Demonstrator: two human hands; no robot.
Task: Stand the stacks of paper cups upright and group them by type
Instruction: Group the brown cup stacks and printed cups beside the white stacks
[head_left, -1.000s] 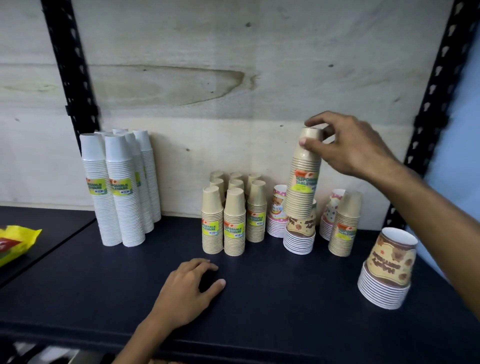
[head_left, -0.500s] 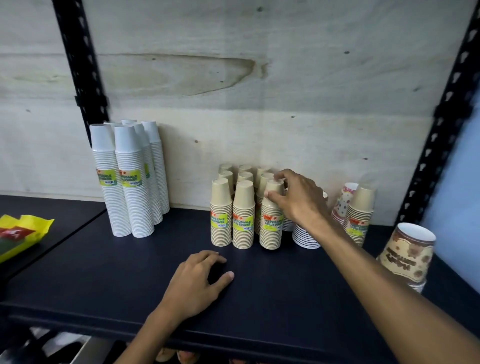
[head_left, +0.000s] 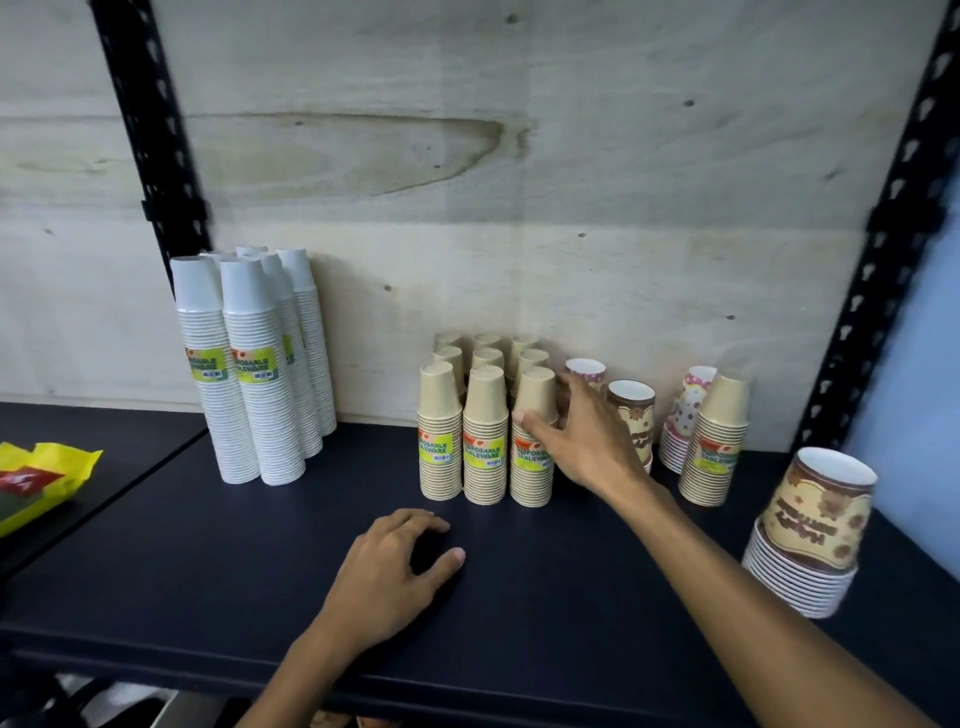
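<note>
A dark matte shelf (head_left: 156, 561) backed by a pale plywood panel (head_left: 571, 182) carries every stack, all standing upside down. Largest is the white group (head_left: 249, 364) at the left rear: at least five tall, finely ribbed columns pressed together, two of them showing yellow-green labels. In the middle stands a block of nine short kraft-brown stacks (head_left: 483, 415), three rows of three, smooth tapered cones with labels on the front row. A tenth kraft stack (head_left: 717, 441) stands apart to the right, just in front of a spotted patterned stack (head_left: 688, 415). Two more printed stacks sit between it and the block: one brown-banded (head_left: 631, 415), one pink-rimmed (head_left: 586, 371) behind the hand. A wider brown-printed stack (head_left: 810, 530) leans a little at the far right.

The right hand (head_left: 582, 441) reaches in, thumb and curled fingers closed round the upper part of the front-right stack (head_left: 532, 441) of the block. The left hand (head_left: 395, 577) rests on the bare shelf in front, fingers loosely bent, thumb out, holding nothing. A crinkled yellow packet (head_left: 36, 478) lies at the far left.
</note>
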